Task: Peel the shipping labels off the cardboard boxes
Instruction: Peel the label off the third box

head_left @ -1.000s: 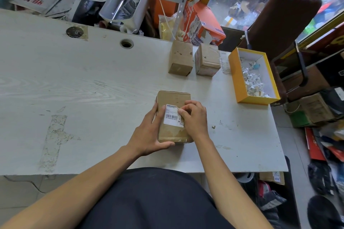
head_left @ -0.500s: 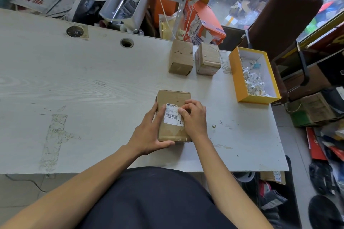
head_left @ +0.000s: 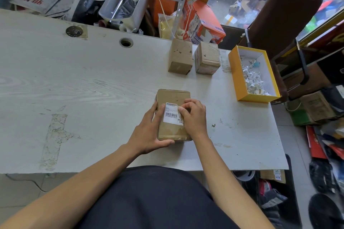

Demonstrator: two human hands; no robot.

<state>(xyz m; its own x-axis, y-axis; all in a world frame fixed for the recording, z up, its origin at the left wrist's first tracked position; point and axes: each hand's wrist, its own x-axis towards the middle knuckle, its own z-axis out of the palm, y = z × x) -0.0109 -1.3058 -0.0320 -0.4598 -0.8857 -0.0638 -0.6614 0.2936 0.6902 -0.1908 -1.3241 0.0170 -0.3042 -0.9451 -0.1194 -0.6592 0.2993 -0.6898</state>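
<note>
A flat brown cardboard box (head_left: 172, 96) lies near the table's front edge. A white shipping label (head_left: 170, 115) with a barcode is stuck on its top. My left hand (head_left: 149, 134) grips the box's left side and near corner. My right hand (head_left: 193, 117) rests on the label's right edge with its fingertips curled there, covering that part of the label. Two more small cardboard boxes (head_left: 180, 59) (head_left: 207, 58) stand side by side further back.
A yellow open box (head_left: 235, 78) holding several crumpled white paper scraps sits at the table's right edge. A brown chair (head_left: 283, 16) stands beyond it. Clutter lines the table's far side and the floor at right. A cable hole (head_left: 126, 42) is in the white tabletop.
My right fingertips have shifted slightly on the label's right edge. The box and my left hand have stayed put.
</note>
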